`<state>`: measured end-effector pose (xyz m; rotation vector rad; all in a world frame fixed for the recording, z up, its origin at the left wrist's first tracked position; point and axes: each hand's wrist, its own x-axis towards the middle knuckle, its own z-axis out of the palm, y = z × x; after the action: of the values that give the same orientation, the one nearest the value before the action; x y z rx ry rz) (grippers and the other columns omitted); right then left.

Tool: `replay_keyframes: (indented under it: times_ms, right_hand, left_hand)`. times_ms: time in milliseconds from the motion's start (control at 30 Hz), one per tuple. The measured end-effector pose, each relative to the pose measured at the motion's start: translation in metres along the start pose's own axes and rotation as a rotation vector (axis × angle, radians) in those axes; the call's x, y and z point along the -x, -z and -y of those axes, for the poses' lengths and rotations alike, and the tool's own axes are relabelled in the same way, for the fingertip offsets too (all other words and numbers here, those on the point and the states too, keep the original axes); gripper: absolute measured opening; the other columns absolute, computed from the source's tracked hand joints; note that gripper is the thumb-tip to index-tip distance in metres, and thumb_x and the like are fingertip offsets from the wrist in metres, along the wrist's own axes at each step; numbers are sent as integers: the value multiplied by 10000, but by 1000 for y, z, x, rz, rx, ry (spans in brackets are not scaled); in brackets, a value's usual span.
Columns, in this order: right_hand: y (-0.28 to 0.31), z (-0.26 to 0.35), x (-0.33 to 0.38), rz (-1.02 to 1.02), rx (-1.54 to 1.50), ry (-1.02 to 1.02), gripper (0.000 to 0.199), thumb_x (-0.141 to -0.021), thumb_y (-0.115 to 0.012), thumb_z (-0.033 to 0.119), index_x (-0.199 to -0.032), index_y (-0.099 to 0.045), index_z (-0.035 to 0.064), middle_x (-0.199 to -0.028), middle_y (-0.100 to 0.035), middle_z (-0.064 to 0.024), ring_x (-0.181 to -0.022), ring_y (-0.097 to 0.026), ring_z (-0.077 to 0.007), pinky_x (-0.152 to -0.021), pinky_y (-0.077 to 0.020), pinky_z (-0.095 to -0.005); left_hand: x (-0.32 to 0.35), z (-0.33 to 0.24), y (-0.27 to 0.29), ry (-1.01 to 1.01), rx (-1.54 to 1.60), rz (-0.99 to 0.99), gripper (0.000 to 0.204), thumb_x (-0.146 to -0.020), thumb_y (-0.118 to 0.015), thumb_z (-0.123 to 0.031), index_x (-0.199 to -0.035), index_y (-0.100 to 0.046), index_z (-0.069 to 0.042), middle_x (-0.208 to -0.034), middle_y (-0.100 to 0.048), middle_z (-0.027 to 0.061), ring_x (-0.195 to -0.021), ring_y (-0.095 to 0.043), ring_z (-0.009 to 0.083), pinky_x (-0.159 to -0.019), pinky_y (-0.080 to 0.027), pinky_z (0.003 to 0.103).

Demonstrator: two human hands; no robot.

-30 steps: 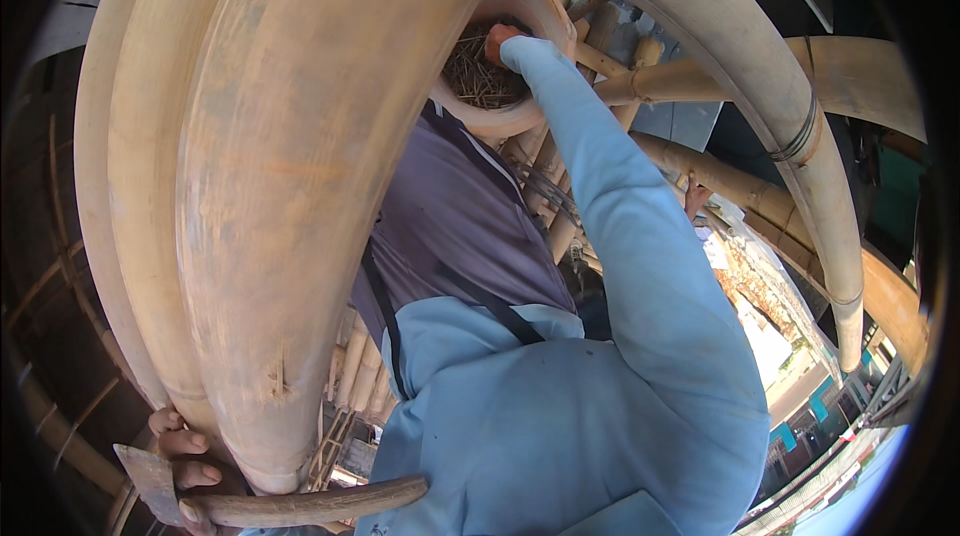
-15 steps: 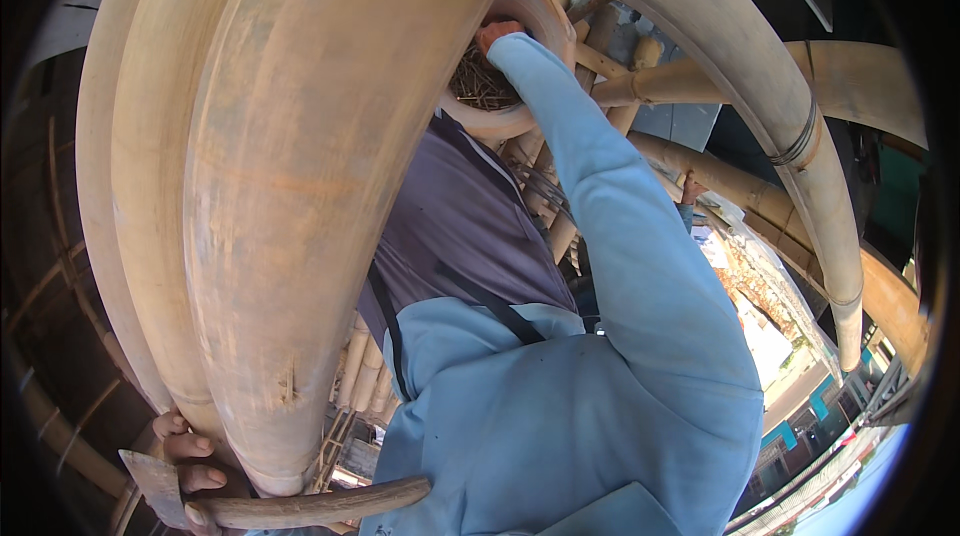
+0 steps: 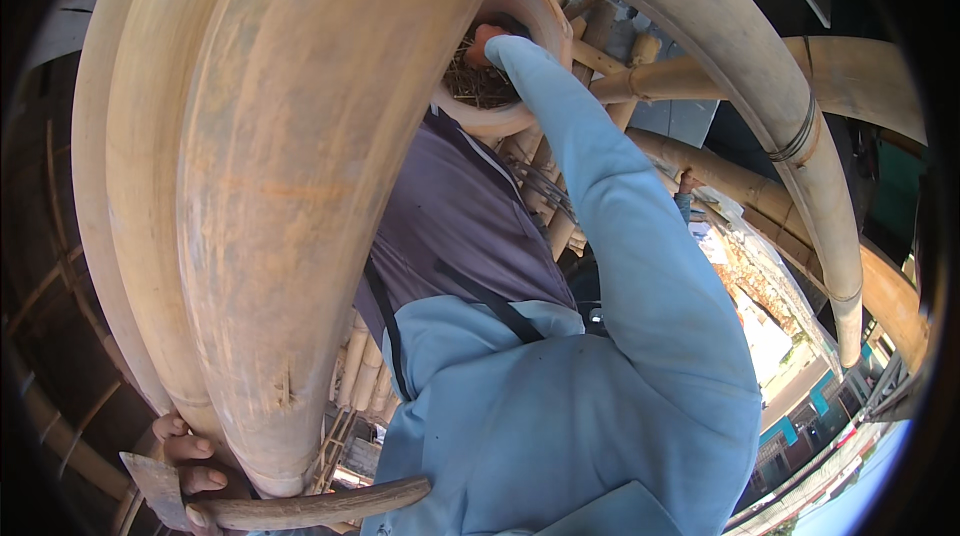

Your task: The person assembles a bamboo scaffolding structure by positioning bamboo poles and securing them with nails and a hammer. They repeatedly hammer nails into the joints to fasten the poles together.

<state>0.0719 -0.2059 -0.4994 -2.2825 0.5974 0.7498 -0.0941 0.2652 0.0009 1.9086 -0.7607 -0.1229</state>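
Observation:
My right hand (image 3: 486, 37) reaches up at the end of a light blue sleeve (image 3: 640, 236) into a round tan bowl-like ring (image 3: 500, 119) holding dry straw (image 3: 478, 86). Only a small part of that hand shows, so its fingers cannot be read. My left hand (image 3: 187, 453) is at the lower left, pressed against the base of a thick bamboo pole (image 3: 300, 186). Its fingers are curled on a tool with a curved wooden handle (image 3: 310, 508) and a flat metal blade (image 3: 153, 486).
Large bamboo poles fill the left and arch over the upper right (image 3: 760, 86), one bound with dark bands (image 3: 797, 141). Thinner bamboo sticks (image 3: 560, 206) cross behind my arm. Far below at the right are rooftops and a street (image 3: 780, 336).
My right hand has shifted slightly inside the ring, so more of its upper rim shows. My left hand and the tool have stayed put.

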Motion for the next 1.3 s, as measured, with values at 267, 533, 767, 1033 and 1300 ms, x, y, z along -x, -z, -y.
replay_keyframes:
  times_ms: [267,533,767,1033,1300]
  right_hand:
    - [56,22,12,166,-644,24,453,-875,-738,246,-1251,-679,0,-1203,-702,-204,-889,-761,-287,-694,-647,-456]
    - [43,3,-99,161,138,1379,241,-998,-574,151,-1158,-663,-6,-1104,-703,-127,-1007,-725,-258,-901,-594,-423]
    - [69,-29,-119,-43,943,789,176,-1007,-557,173,-988,-721,111,-916,-730,-11,-905,-726,-183,-834,-603,-328]
    - [43,-3,-15,-37,-457,4,325,-931,-655,168,-1235,-719,71,-1189,-728,-185,-1093,-707,-324,-1000,-569,-455]
    - [-15,-28,-35,11,334,-120,576,-898,-699,299,-1411,-599,57,-1495,-543,-203,-1353,-538,-446,-1140,-431,-551]
  left_hand:
    - [9,-3,-18,58,11,-185,365,-909,-438,-407,-899,-636,-100,-1064,-617,162,-1227,-426,347,-1135,-234,555]
    - [12,-3,-7,80,-25,-180,404,-910,-441,-444,-937,-645,-96,-1100,-604,169,-1295,-397,384,-1147,-220,582]
    - [14,-4,-13,93,-34,-219,408,-914,-435,-453,-935,-637,-99,-1114,-597,169,-1303,-394,378,-1148,-220,591]
    - [11,-3,-6,62,-3,-176,402,-916,-435,-442,-930,-633,-93,-1090,-603,168,-1282,-402,374,-1149,-222,582]
    - [11,-4,-14,74,20,-200,394,-917,-434,-431,-918,-623,-86,-1069,-608,168,-1259,-413,371,-1151,-222,570]
